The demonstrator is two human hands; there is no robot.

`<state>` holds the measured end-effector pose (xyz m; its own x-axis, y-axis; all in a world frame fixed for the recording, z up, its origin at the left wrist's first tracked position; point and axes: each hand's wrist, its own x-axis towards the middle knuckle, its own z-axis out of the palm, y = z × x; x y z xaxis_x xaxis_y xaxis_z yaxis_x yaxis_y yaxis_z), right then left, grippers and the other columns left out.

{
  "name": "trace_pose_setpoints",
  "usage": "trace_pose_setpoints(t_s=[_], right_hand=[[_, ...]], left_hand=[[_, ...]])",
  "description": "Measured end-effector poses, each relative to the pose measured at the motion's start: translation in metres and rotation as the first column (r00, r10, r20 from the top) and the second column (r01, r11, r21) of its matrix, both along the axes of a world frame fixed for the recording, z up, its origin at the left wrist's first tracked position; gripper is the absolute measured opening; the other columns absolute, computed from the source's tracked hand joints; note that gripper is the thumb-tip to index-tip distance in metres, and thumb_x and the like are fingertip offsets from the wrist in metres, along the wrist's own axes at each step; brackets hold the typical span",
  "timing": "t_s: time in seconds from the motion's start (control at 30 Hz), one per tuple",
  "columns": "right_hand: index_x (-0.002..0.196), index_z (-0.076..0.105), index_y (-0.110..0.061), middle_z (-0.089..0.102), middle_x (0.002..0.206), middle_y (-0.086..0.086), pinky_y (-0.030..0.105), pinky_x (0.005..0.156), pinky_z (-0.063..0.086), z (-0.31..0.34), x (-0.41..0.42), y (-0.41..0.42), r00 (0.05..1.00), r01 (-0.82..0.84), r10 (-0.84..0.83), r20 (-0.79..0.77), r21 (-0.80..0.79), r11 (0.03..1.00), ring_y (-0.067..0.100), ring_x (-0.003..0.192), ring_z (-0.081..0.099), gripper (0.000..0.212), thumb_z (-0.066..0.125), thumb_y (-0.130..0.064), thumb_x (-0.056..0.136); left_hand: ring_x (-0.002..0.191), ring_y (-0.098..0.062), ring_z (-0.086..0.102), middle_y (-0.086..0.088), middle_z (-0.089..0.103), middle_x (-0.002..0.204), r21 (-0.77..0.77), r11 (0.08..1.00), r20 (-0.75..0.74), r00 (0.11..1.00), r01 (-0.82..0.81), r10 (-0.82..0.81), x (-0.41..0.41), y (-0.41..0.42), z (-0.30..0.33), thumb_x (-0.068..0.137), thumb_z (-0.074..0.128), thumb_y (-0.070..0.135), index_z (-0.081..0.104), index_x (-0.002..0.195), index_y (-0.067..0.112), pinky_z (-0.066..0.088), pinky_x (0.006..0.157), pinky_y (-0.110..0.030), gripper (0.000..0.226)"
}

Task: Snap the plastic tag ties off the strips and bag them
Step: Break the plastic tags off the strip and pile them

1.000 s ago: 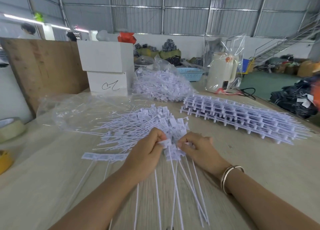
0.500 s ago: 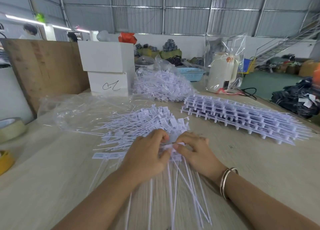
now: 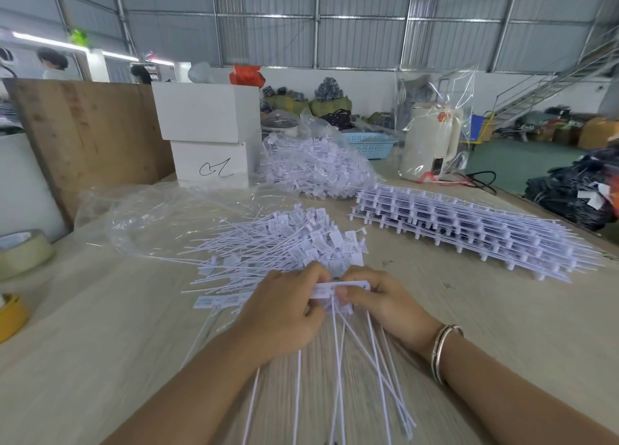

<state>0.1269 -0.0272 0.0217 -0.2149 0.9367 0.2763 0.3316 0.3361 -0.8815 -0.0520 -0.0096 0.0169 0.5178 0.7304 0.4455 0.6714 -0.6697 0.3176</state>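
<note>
My left hand (image 3: 281, 314) and my right hand (image 3: 385, 300) meet at the table's middle and together pinch a white strip of tag ties (image 3: 355, 285), whose thin tails (image 3: 338, 361) fan toward me. Just beyond my fingers lies a loose pile of snapped tag ties (image 3: 288, 243). A flat stack of whole strips (image 3: 469, 227) lies to the right. A clear plastic bag (image 3: 160, 216) lies flat at the left of the pile. Another clear bag full of ties (image 3: 315, 166) sits farther back.
Two stacked white boxes (image 3: 207, 133) and a wooden board (image 3: 83, 136) stand at the back left. Tape rolls (image 3: 20, 250) sit at the left edge. A bagged white kettle (image 3: 432, 139) and a blue basket (image 3: 368, 143) stand at the back right.
Both hands have shifted slightly away from me, toward the loose pile, still gripping the strip. The tails have fanned a bit differently.
</note>
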Motion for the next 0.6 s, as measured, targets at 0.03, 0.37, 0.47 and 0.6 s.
trace_pose_setpoints(t_s=[0.03, 0.37, 0.47, 0.6], right_hand=[[0.064, 0.061, -0.005, 0.053, 0.068, 0.018, 0.027, 0.069, 0.039, 0.000, 0.000, 0.001, 1.000, 0.002, -0.002, -0.018, -0.006, 1.000, 0.017, 0.067, 0.050, 0.023, 0.060, -0.005, 0.086], [0.076, 0.059, 0.010, 0.050, 0.073, 0.019, 0.026, 0.070, 0.034, -0.003, 0.001, 0.003, 0.994, -0.059, 0.052, 0.097, 0.066, 0.996, 0.015, 0.070, 0.045, 0.021, 0.059, -0.006, 0.089], [0.075, 0.062, 0.002, 0.048, 0.069, 0.006, 0.015, 0.074, 0.029, -0.004, 0.004, 0.002, 0.971, -0.072, 0.036, 0.235, 0.148, 0.986, 0.012, 0.070, 0.044, 0.020, 0.059, -0.010, 0.090], [0.070, 0.063, -0.016, 0.047, 0.067, 0.001, 0.013, 0.080, 0.023, -0.005, 0.005, 0.001, 0.949, -0.078, 0.014, 0.316, 0.192, 0.978, 0.008, 0.075, 0.045, 0.021, 0.059, -0.017, 0.091]], left_hand=[[0.060, -0.007, 0.041, 0.016, 0.040, 0.063, 0.021, 1.000, -0.033, 0.999, 0.001, 0.000, 0.000, -0.001, 0.000, 0.083, 0.049, 0.024, 0.045, 0.103, 0.025, 0.026, 0.064, -0.026, 0.020], [0.074, -0.021, 0.056, 0.002, 0.063, 0.075, 0.161, 0.986, -0.068, 0.996, -0.043, 0.055, -0.002, 0.002, 0.001, 0.090, 0.054, 0.038, 0.057, 0.100, 0.029, 0.022, 0.057, -0.030, 0.014], [0.066, -0.013, 0.057, 0.005, 0.062, 0.070, 0.049, 0.997, -0.035, 0.997, 0.065, -0.064, -0.007, 0.007, 0.001, 0.091, 0.055, 0.039, 0.058, 0.093, 0.031, 0.037, 0.056, -0.030, 0.010], [0.060, -0.007, 0.056, 0.009, 0.064, 0.070, -0.036, 0.990, 0.044, 0.990, 0.139, -0.137, -0.011, 0.011, -0.001, 0.086, 0.053, 0.045, 0.051, 0.095, 0.038, 0.043, 0.054, -0.028, 0.012]])
